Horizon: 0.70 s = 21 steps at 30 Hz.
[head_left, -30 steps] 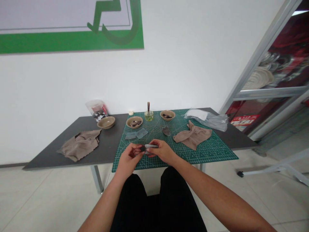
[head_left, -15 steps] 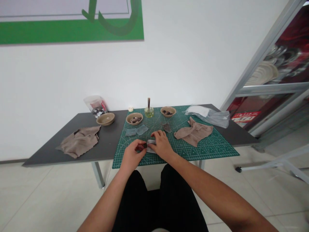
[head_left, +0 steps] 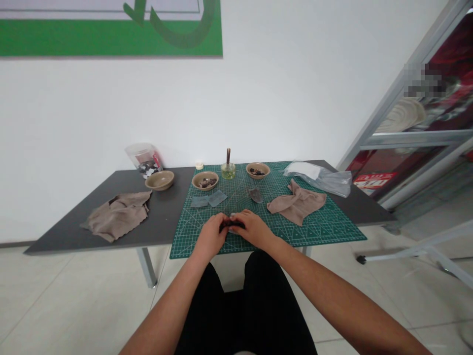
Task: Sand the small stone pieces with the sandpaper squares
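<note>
Close together above the front of the green cutting mat (head_left: 318, 231), my left hand (head_left: 214, 232) and my right hand (head_left: 254, 228) meet with bent fingers. A small dark piece (head_left: 232, 225) lies in my left fingers, stretching toward the right ones; its kind cannot be made out. My right hand pinches a small clear plastic bag (head_left: 232, 231), mostly hidden by fingers. Just beyond lie two flat bluish plastic bags (head_left: 217, 198) and a small bag with dark contents (head_left: 254, 195). A bowl of brownish pieces (head_left: 205, 181) and a bowl of darker pieces (head_left: 257, 170) stand farther back.
Brown cloths lie left (head_left: 120, 214) and right (head_left: 296, 202). At the back are an unfilled-looking bowl (head_left: 160, 181), a tilted clear tub (head_left: 145, 159), a glass jar with sticks (head_left: 228, 171), a white roll (head_left: 199, 166) and a large plastic bag (head_left: 321, 177). A wall rises behind.
My hands have drawn closer together, and the dark piece has come against the small plastic bag. The bag is now more covered by my fingers. The view has shifted slightly.
</note>
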{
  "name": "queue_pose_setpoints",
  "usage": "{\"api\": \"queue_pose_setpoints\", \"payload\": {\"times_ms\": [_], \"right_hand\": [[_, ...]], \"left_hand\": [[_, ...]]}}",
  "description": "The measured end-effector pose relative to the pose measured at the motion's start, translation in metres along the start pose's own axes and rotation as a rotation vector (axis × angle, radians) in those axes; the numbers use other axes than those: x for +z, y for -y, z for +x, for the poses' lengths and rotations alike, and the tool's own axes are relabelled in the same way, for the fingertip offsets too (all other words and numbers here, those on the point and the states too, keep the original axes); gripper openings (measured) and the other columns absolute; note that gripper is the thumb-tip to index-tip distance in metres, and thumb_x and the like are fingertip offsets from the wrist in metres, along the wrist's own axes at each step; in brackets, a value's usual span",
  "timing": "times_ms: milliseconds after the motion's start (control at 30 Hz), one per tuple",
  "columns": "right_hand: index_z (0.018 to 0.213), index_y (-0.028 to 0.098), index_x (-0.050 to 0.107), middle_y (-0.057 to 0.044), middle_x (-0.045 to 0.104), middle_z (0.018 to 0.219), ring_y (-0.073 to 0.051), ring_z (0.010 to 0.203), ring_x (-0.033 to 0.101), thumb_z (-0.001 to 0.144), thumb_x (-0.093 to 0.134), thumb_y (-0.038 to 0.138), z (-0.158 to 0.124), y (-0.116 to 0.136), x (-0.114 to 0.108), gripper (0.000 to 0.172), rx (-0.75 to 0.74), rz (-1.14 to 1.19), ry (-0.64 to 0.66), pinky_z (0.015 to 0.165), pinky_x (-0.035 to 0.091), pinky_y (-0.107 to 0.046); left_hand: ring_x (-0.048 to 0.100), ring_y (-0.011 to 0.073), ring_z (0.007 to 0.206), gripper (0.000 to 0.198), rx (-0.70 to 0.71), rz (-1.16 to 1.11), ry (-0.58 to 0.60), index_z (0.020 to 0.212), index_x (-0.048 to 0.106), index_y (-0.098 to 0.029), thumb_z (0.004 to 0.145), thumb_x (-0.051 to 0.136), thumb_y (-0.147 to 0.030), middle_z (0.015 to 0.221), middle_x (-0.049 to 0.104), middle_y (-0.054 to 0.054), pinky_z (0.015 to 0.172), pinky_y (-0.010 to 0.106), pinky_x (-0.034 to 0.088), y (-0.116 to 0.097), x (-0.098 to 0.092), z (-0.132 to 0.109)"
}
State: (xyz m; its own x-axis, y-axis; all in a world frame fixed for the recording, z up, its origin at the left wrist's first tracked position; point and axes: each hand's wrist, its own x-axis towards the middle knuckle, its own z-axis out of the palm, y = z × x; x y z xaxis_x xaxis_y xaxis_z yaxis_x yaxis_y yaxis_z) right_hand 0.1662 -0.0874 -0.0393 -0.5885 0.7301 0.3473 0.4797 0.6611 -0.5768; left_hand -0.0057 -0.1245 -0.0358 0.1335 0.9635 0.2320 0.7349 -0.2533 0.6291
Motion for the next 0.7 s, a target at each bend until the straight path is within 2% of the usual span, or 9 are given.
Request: {"api": "queue_pose_setpoints", "payload": {"times_ms": [100,233,333,467,567,700], "right_hand": [[0.085,0.019,0.062,-0.003,0.067,0.092,-0.019,0.093,0.055,0.081,0.067,0.016,-0.0015,0.0007,-0.0011,0.007,-0.006,-0.016,-0.022,0.086,0.043,-0.033],[0.079,0.02,0.061,-0.001,0.065,0.079,-0.019,0.084,0.052,0.079,0.068,0.017,-0.0047,0.0041,-0.0035,0.008,-0.019,-0.092,-0.034,0.08,0.043,-0.031],[0.08,0.02,0.062,-0.002,0.066,0.082,-0.019,0.084,0.051,0.082,0.066,0.017,-0.0071,0.0061,-0.0055,0.005,-0.034,-0.119,-0.022,0.08,0.043,-0.032],[0.075,0.02,0.064,-0.003,0.067,0.08,-0.019,0.085,0.053,0.086,0.063,0.02,-0.0096,0.0041,-0.0065,0.011,-0.004,-0.149,0.003,0.079,0.043,-0.032],[0.085,0.02,0.068,-0.003,0.069,0.083,-0.019,0.086,0.055,0.086,0.064,0.021,-0.0096,0.0015,-0.005,0.005,0.018,-0.141,0.004,0.08,0.045,-0.032],[0.095,0.02,0.072,-0.005,0.072,0.092,-0.02,0.089,0.057,0.085,0.064,0.02,-0.0097,-0.0003,-0.0045,0.013,-0.042,-0.167,0.014,0.084,0.046,-0.035]], "left_hand": [[0.058,0.0194,0.088,0.017,0.071,0.018,0.02,0.088,0.059,-0.02,0.082,0.051,-0.006,0.089,0.063,0.003,0.08,0.034,0.048,0.0006,-0.0001,-0.0004],[0.054,0.0227,0.098,0.023,0.206,0.107,0.008,0.1,0.062,-0.019,0.086,0.047,-0.008,0.103,0.063,0.008,0.089,0.041,0.047,0.001,0.0031,-0.0032],[0.052,0.0247,0.104,0.026,0.241,0.169,-0.019,0.105,0.064,-0.017,0.089,0.046,-0.01,0.113,0.063,0.01,0.093,0.044,0.047,0.0018,0.0062,-0.0059],[0.053,0.0254,0.106,0.025,0.268,0.202,0.001,0.103,0.065,-0.017,0.089,0.046,-0.011,0.114,0.063,0.01,0.093,0.044,0.048,0.0015,0.0072,-0.0073],[0.052,0.0265,0.109,0.022,0.263,0.221,0.003,0.103,0.065,-0.016,0.089,0.049,-0.014,0.117,0.063,0.01,0.094,0.045,0.047,-0.0009,0.0061,-0.008],[0.052,0.0272,0.11,0.02,0.252,0.238,0.0,0.101,0.065,-0.016,0.089,0.049,-0.015,0.119,0.063,0.011,0.094,0.045,0.048,-0.0037,0.0052,-0.0086]]}}
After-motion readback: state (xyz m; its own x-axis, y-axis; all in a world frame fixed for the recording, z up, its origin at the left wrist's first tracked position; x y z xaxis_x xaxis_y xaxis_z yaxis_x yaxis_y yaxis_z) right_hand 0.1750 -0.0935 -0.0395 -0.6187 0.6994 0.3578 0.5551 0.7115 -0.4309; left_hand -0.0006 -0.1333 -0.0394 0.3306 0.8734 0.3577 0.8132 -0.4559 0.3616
